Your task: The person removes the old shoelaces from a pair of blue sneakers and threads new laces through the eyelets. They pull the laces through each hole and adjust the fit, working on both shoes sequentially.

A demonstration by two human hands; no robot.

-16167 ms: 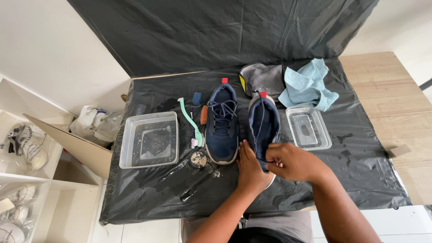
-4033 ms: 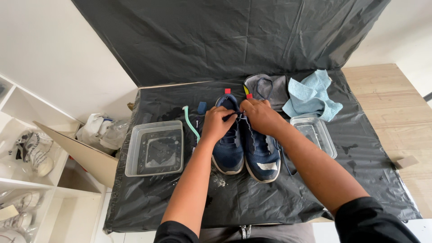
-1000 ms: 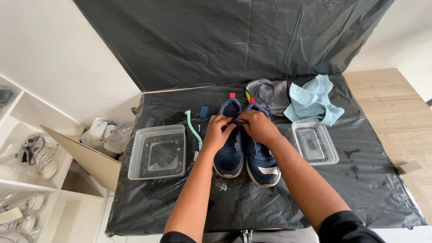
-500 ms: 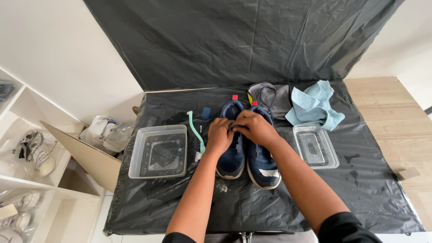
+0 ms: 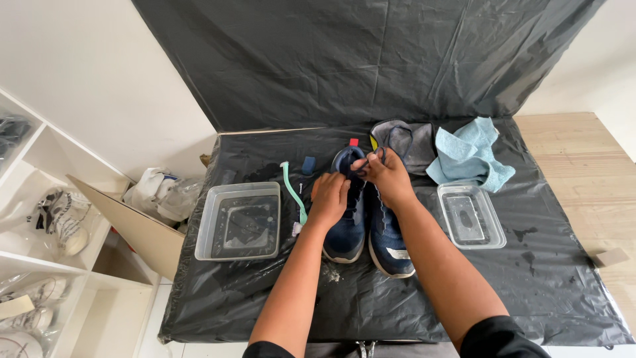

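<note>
With both navy shoes (image 5: 366, 222) now side by side mid-table (image 5: 543, 278), the left hand (image 5: 329, 199) presses one flat, while the right hand (image 5: 389, 178) has begun pinching its dark lace (image 5: 363, 166), pulling upward.

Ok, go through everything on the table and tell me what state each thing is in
Left navy sneaker: upright, left hand resting on it.
Lace: pulled up in a loop by right hand.
Right navy sneaker: upright beside the left one.
Left clear tub: open, holding water.
Right clear tub: open.
Blue cloth: crumpled.
Green toothbrush: lying flat.
</note>
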